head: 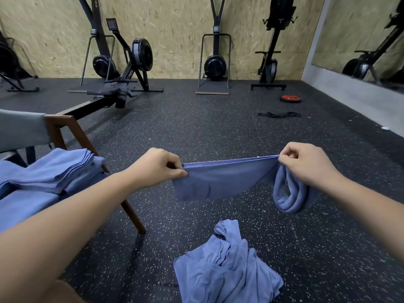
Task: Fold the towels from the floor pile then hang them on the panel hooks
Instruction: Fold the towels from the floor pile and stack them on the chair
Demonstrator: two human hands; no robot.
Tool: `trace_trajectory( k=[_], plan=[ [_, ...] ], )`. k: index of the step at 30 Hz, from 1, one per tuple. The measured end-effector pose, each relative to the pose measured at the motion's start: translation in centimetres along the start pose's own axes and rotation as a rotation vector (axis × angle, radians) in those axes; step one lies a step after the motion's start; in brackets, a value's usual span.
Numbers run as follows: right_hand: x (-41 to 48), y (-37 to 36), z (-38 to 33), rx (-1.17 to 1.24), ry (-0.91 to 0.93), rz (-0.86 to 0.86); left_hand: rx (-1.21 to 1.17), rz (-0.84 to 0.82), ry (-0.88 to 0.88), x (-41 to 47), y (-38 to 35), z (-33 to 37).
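Hands: left hand [161,165] and right hand [306,165], each pinching one end of blue towel [227,180], stretched taut right of wooden chair [63,127], doubled edge uppermost, probably to square the fold; slack loop hanging under right hand. On chair seat, stack of folded towels [56,171], likely parked for hanging. Right of chair, nearer, crumpled floor pile [227,265]. Underfoot, speckled black rubber floor [196,127]. Beyond chair, rowing machine [131,68], OSB wall [175,29], red weight plate [291,98]. No panel hooks in view.

Bare forearms [76,206] end in the left hand [157,169] and right hand [306,165].
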State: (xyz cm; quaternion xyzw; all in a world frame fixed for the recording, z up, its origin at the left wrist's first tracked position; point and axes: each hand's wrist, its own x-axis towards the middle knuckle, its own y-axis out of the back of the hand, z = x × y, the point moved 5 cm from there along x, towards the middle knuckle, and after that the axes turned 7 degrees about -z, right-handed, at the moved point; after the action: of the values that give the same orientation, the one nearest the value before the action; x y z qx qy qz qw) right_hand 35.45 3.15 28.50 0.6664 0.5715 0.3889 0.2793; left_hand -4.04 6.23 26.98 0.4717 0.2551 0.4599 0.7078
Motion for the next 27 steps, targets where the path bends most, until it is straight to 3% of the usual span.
trace_trajectory(
  k=[4, 8, 16, 22, 27],
  plan=[
    [0.4, -0.7, 0.9, 0.005, -0.016, -0.059, -0.541, 0.078, 0.055, -0.4, 0.8, -0.5],
    [0.8, -1.6, 1.5, 0.009, -0.025, -0.117, -0.705, 0.116, 0.036, -0.7, 1.2, -0.1],
    [0.2, -3.8, 2.1, 0.08, 0.018, -0.218, -0.583, 0.032, 0.092, -0.7, 0.5, 1.4],
    [-0.7, -6.1, 0.6, 0.205, 0.025, -0.296, -0.195, -0.085, 0.166, -0.4, -1.2, 2.4],
    [-2.6, -6.8, -3.8, 0.389, 0.105, -0.373, -0.244, -0.107, 0.21, -0.7, -1.8, 2.6]
  ],
)
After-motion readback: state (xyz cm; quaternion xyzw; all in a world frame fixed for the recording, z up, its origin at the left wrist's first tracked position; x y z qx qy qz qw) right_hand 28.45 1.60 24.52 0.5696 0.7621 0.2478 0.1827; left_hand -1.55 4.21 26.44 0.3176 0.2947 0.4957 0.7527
